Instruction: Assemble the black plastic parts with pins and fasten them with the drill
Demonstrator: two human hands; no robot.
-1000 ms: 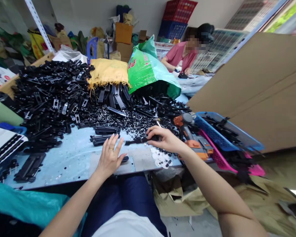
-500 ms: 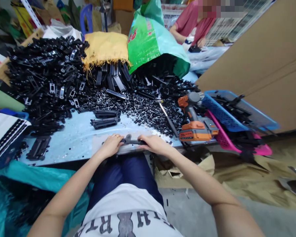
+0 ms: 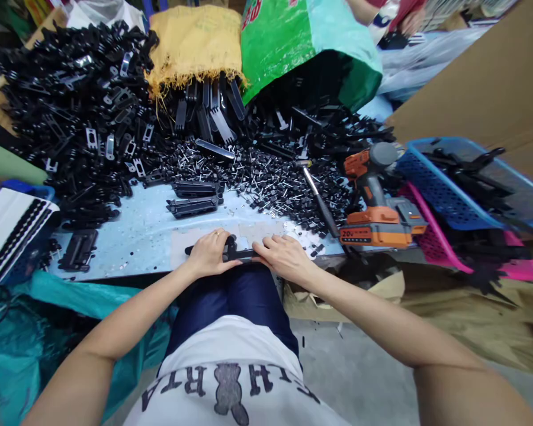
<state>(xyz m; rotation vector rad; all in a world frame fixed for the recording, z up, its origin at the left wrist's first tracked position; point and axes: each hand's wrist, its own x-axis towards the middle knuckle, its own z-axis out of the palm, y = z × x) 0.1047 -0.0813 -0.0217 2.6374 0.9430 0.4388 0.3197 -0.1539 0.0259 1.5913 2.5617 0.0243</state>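
Both my hands grip a long black plastic part [image 3: 240, 254] at the table's front edge, just above my lap. My left hand [image 3: 209, 253] is closed round its left half, with a dark end sticking out past the fingers. My right hand [image 3: 284, 255] is closed on the right end, fingers curled over it. Behind the hands lie two black slotted parts [image 3: 195, 198] stacked close together. A heap of small black pieces with metal pins [image 3: 266, 183] spreads beyond them. The part's exact kind is not clear.
An orange cordless drill [image 3: 377, 207] and a hammer [image 3: 320, 201] lie to the right, beside blue [image 3: 453, 201] and pink baskets [image 3: 430, 242]. A tall pile of black parts [image 3: 80, 118] is at left. Yellow [image 3: 195, 44] and green sacks [image 3: 279, 53] stand behind. Another person's hand [image 3: 412, 22] shows at top right.
My view has tilted down and closer. The fingers of my right hand have curled further over the black part, and my left hand has shifted slightly along it.
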